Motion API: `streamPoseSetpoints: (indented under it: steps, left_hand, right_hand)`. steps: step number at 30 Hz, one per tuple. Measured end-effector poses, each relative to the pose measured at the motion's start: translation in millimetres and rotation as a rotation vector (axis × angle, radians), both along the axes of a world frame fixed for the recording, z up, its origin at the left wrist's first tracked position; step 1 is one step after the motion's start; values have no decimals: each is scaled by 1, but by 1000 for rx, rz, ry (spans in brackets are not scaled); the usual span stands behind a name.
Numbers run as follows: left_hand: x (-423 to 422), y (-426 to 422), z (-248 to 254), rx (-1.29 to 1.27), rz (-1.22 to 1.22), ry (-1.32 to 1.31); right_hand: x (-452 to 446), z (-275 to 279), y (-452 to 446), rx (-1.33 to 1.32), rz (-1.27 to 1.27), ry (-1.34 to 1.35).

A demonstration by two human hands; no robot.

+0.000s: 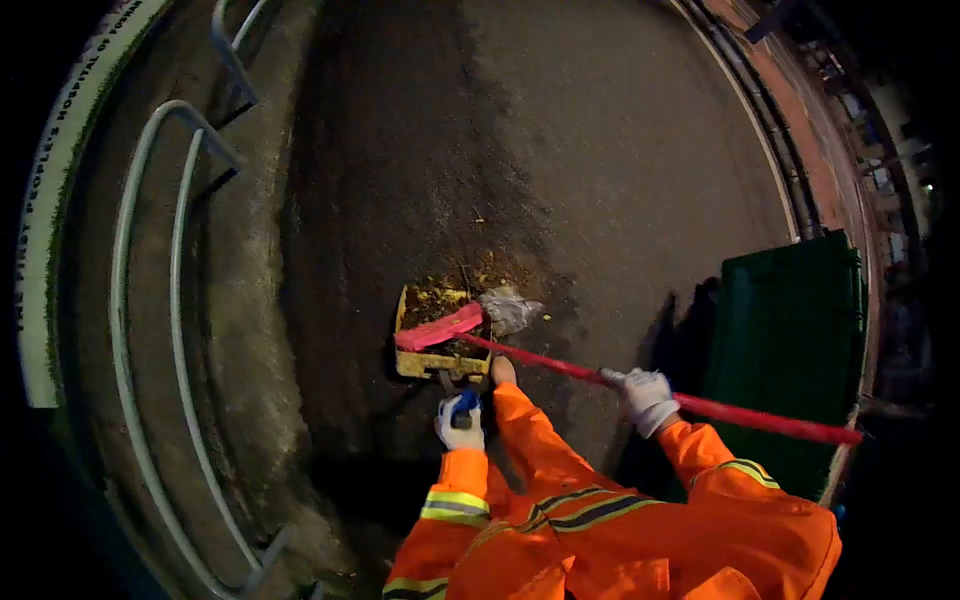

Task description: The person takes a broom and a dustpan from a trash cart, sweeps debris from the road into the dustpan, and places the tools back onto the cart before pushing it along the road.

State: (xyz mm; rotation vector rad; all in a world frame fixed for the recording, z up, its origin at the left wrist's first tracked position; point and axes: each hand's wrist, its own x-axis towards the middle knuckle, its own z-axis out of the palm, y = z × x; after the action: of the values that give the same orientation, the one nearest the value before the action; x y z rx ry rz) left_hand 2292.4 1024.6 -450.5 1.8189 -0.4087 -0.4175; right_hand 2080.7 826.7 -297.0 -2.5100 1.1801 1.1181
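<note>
Viewed from the head, the left hand (pixel 460 428) curls its fingers round the blue grip (pixel 466 402), seemingly steadying the yellow dustpan (pixel 428 367) beside the leaves (pixel 492 268); the right hand's (pixel 645 396) fingers wrap the red broom (pixel 545 361), its head across the pan.

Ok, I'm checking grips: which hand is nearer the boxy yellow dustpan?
Left. The left hand is just this side of the dustpan, at its handle; the right hand is farther right, on the red broom pole.
</note>
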Motion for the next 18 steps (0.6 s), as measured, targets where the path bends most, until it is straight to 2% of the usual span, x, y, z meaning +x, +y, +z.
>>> streamPoseSetpoints:
  steps: [1,3,4,6,9,10,11,12,13,14,15,17,18]
  left_hand:
    - [5,6,-9,87,-55,-53]
    - [-1,11,-35,-7,185,410]
    - [6,0,-26,41,164,288]
    - [9,-2,-12,101,116,31]
    - [7,23,-38,-183,-27,13]
    - [3,-8,-20,-118,150,-232]
    - [5,-8,-16,-111,111,-295]
    - [8,-8,-14,-105,69,-361]
    - [9,-3,-12,-102,25,-431]
    - [15,-10,-6,-79,38,-424]
    - [24,-30,6,-51,54,-412]
    - [35,-67,22,7,83,-374]
    - [33,-66,6,155,136,-374]
  right_hand:
    - [1,0,-28,-38,38,-59]
    - [35,0,-85,-73,83,-79]
    - [49,-16,-115,-74,100,-99]
    - [69,-60,-151,-130,154,-394]
    - [172,-105,-189,-77,59,-327]
    - [208,-131,-207,-6,24,-318]
    - [233,-158,-211,-16,71,-355]
    - [261,-186,-222,170,-148,-393]
    - [282,-186,-219,322,-187,-328]
    - [296,-215,-215,367,-174,-279]
    - [298,-242,-210,313,-111,-371]
    - [282,-259,-206,386,-171,-390]
    - [255,-263,-201,523,-282,-384]
